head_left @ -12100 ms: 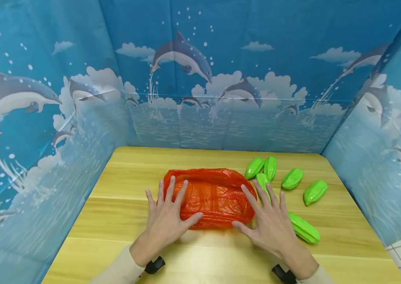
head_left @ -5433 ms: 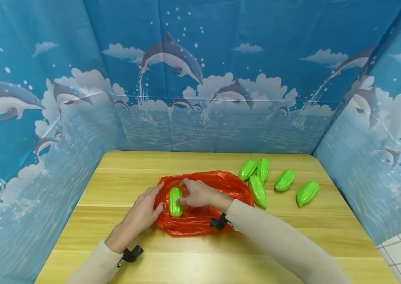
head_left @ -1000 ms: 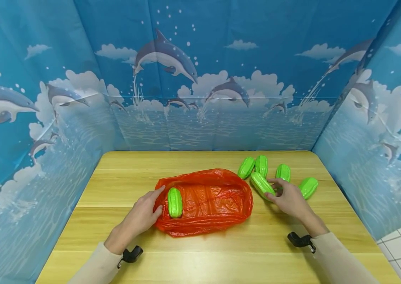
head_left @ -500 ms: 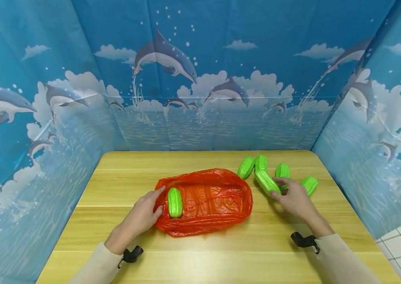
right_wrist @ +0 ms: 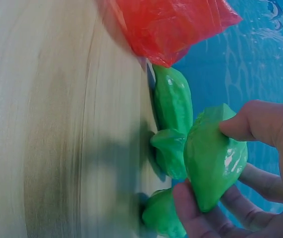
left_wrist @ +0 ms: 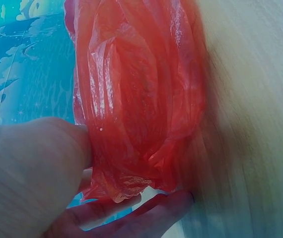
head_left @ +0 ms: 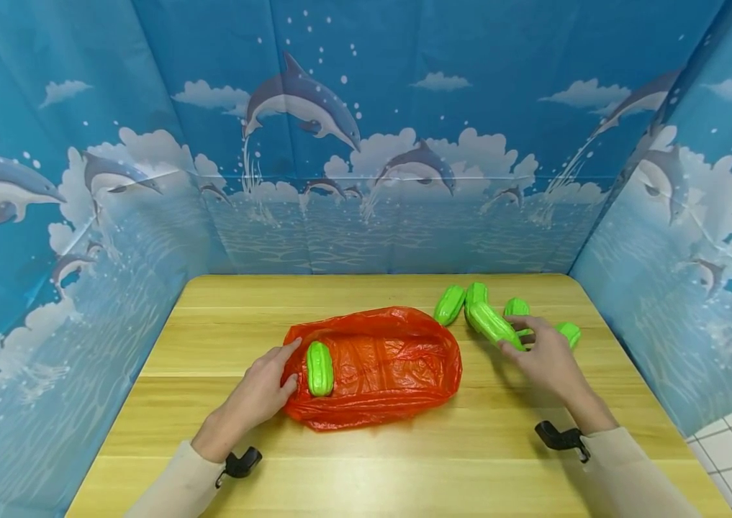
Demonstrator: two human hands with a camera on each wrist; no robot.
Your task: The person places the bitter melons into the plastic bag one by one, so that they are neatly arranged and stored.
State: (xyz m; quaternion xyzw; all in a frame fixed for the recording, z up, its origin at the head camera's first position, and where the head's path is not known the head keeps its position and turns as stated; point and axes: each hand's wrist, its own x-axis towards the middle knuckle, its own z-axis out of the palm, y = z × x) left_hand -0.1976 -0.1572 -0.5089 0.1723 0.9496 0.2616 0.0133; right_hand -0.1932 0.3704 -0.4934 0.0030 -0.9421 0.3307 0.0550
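In the head view, a red plastic bag (head_left: 378, 367) lies spread wide on the table, with one shiny ridged green fruit (head_left: 320, 369) inside near its left end. My left hand (head_left: 262, 388) holds the bag's left end, thumb and fingers on either side of the red film (left_wrist: 136, 114). At the right, my right hand (head_left: 543, 356) grips another green fruit (head_left: 494, 325) between thumb and fingers. From the right wrist view, that fruit (right_wrist: 213, 158) has a pointed tip and hangs above the table. Part of my right fingers is hidden behind it.
Several more green fruits rest at the back right: one left of the held fruit (head_left: 449, 306), one behind it (head_left: 476, 293), others (head_left: 517, 307) partly covered by the right hand. The wooden table (head_left: 366, 471) is enclosed by a dolphin-print curtain (head_left: 366, 230).
Earlier, one green fruit went into the bag's left end. Over the last second my right hand has shifted slightly right with another fruit in its grip. The left hand has stayed put.
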